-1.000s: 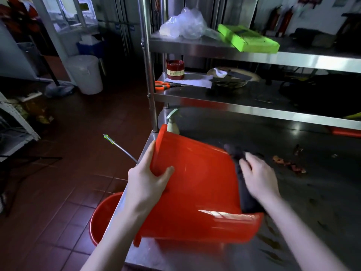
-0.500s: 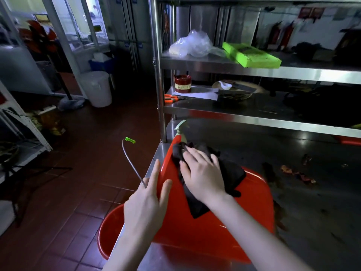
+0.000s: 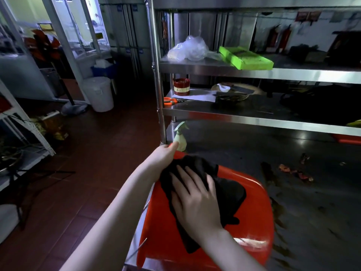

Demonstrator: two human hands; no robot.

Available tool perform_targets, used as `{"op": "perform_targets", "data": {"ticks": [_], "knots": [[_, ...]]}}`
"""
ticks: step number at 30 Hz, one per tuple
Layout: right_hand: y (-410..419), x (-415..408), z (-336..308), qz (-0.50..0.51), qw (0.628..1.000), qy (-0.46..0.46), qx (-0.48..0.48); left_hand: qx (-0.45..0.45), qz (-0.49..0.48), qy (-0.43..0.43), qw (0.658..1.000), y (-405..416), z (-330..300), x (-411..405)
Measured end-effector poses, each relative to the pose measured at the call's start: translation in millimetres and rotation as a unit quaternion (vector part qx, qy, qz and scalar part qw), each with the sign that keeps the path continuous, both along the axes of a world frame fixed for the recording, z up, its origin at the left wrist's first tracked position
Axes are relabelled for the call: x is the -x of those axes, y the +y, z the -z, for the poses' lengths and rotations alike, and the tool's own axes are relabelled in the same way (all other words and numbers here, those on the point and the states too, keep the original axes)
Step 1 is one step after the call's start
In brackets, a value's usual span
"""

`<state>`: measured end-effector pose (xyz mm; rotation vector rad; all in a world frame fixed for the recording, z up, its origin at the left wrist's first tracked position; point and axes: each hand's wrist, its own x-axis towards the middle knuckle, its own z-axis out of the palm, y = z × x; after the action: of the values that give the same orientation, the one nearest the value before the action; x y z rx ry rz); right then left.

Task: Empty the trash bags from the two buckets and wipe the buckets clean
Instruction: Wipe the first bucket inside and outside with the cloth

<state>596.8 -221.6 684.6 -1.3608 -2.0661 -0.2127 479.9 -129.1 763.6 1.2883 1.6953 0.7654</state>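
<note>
Head view is showing the right hand [image 3: 195,200] now lying flat with spread fingers on the black cloth [image 3: 224,192], pressing it on the red bucket [image 3: 254,212], where half a second ago it was working nearer the rim. The left hand [image 3: 163,153] has slid up and is gripping the far rim. Wiping is likely progressing. The bucket is lying at the steel table's [image 3: 312,202] left edge; open room is lying rightward.

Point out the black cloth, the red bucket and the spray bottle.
black cloth [image 3: 230,192], head view, on the fold right of the fingers.
red bucket [image 3: 254,208], head view, on its bare side wall.
spray bottle [image 3: 181,141], head view, on its pale body.
</note>
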Motion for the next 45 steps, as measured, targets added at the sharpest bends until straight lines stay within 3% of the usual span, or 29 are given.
{"op": "perform_targets", "data": {"ticks": [6,9,12,14,17,19,21,23,26,28,30,32,35,39,45], "knots": [[39,-10,-19,0.026,0.998,0.003,0.057,-0.172,0.028,-0.062,0.983,-30,38,17],[97,-4,-44,0.073,0.975,0.024,0.207,-0.205,0.023,-0.070,0.976,-53,49,23],[150,4,-66,0.113,0.917,0.069,0.376,-0.177,0.019,-0.055,0.982,-54,47,20],[155,1,-62,0.112,0.923,0.058,0.363,-0.171,0.016,-0.038,0.984,-49,44,18],[98,-15,-36,0.037,0.977,0.000,0.212,-0.172,0.013,-0.032,0.985,-45,43,18],[53,-30,-23,-0.012,0.990,-0.027,0.138,-0.170,0.023,-0.045,0.984,-46,44,19],[52,-43,-21,-0.036,0.988,-0.029,0.148,-0.168,0.034,-0.071,0.983,-51,47,21],[80,-45,-26,0.005,0.981,-0.009,0.194,-0.166,0.033,-0.095,0.981,-54,49,22],[135,-44,-48,0.116,0.931,0.046,0.342,-0.167,0.033,-0.081,0.982,-54,47,22],[152,-45,-52,0.133,0.911,0.051,0.386,-0.170,0.027,-0.055,0.984,-52,45,20],[140,-46,-46,0.106,0.937,0.028,0.332,-0.175,0.016,-0.039,0.984,-47,48,21],[103,-53,-28,0.063,0.978,0.006,0.201,-0.181,0.015,-0.029,0.983,-42,50,21],[32,-73,-1,0.016,0.993,-0.056,0.100,-0.185,0.026,-0.027,0.982,-40,54,22],[39,-88,6,-0.002,0.994,-0.045,0.103,-0.187,0.016,-0.039,0.981,-38,56,20],[116,-70,-12,0.142,0.972,0.059,0.179,-0.189,-0.030,-0.032,0.981,-26,54,8]]}}
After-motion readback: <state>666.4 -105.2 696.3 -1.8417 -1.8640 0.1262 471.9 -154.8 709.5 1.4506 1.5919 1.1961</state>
